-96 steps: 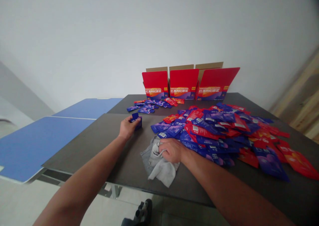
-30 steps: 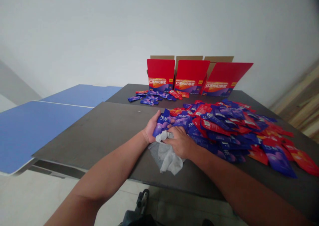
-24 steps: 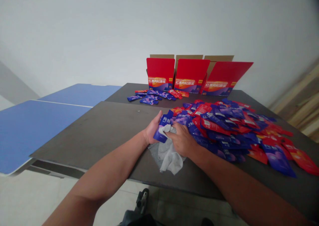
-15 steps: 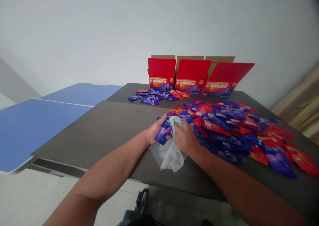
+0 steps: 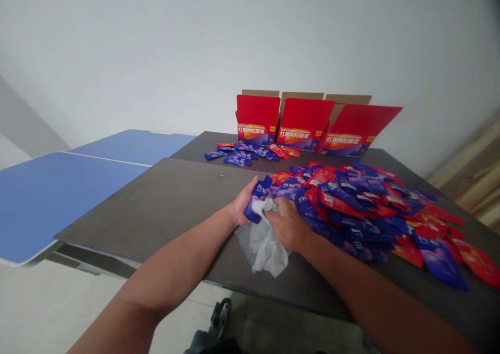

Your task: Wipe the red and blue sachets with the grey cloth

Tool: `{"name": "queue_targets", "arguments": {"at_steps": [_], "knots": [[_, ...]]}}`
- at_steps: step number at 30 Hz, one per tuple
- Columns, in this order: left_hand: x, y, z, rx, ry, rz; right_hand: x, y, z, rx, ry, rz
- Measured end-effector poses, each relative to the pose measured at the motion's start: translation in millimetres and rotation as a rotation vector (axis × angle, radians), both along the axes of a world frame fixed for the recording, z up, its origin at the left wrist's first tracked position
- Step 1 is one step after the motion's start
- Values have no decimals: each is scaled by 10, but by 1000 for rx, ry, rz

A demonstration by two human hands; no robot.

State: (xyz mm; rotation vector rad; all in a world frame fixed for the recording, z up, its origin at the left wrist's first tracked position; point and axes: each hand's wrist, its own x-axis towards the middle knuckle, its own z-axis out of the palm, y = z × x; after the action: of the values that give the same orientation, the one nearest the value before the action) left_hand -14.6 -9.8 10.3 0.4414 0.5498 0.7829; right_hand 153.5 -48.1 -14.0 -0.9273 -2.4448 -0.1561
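My left hand grips a blue-purple sachet with white lettering, held above the near part of the dark table. A crumpled grey-white cloth is bunched in my right hand, whose fingers press it against the lower part of the sachet's face. The loose end of the cloth hangs down toward the tabletop. Just right of my hands spreads a large heap of red and blue sachets. The fingers of my left hand behind the sachet are mostly hidden.
Three open red cartons stand in a row at the back of the dark table. In front of them lies a small group of sachets. A blue table adjoins on the left. The near table edge runs below my forearms.
My right hand and the cloth have shifted from the sachet's right edge down and left over its lower face. The view has tilted slightly.
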Motion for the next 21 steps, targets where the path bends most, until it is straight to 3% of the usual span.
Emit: {"name": "queue_targets", "arguments": {"at_steps": [2,5,13,21], "knots": [[12,0,-24,6,30,-48,-11,-32,-5,-8,-49,89],[33,3,-58,19,52,-63,-30,-53,1,-23,-92,92],[109,-13,-111,107,163,25,-51,-38,71,-22,-78,-162],[73,-34,-66,165,161,-151,8,94,-22,-74,36,-396]]}}
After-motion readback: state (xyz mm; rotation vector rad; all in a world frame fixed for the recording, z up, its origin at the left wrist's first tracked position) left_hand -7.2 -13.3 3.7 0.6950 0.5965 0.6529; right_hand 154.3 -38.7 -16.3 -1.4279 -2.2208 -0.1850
